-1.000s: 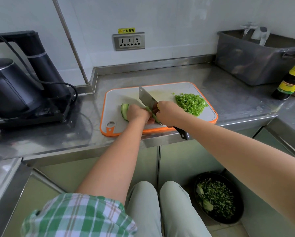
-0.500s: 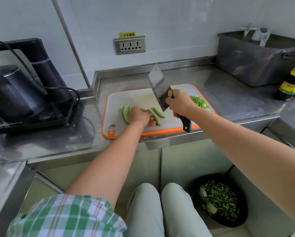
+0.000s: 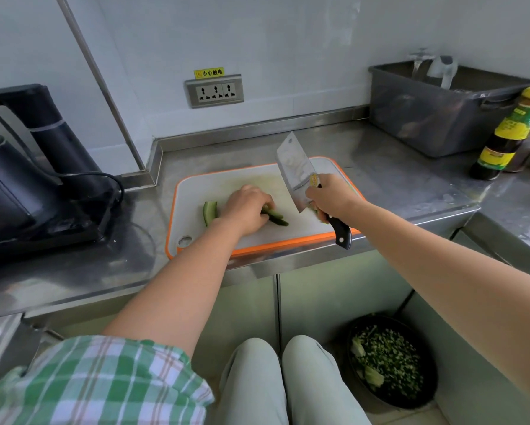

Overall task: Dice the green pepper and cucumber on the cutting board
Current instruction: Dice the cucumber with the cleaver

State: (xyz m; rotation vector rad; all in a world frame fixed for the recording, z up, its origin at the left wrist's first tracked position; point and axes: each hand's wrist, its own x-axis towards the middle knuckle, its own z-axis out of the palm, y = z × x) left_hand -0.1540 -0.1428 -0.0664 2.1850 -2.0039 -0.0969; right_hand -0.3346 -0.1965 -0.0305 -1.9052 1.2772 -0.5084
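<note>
Nearest us, a dark bowl (image 3: 391, 361) of chopped greens sits on the floor below the desk (image 3: 104, 265). On the cutting board (image 3: 196, 191), our left hand (image 3: 246, 207) has slid right since half a second ago and now curls over the cucumber strips (image 3: 277, 217), holding them down. A curved cucumber piece (image 3: 210, 211) lies just left of it. Our right hand (image 3: 331, 196) still grips the cleaver (image 3: 294, 170) by its handle, blade raised and tilted. The diced pepper seen earlier is hidden behind that hand, though perhaps a green sliver shows.
</note>
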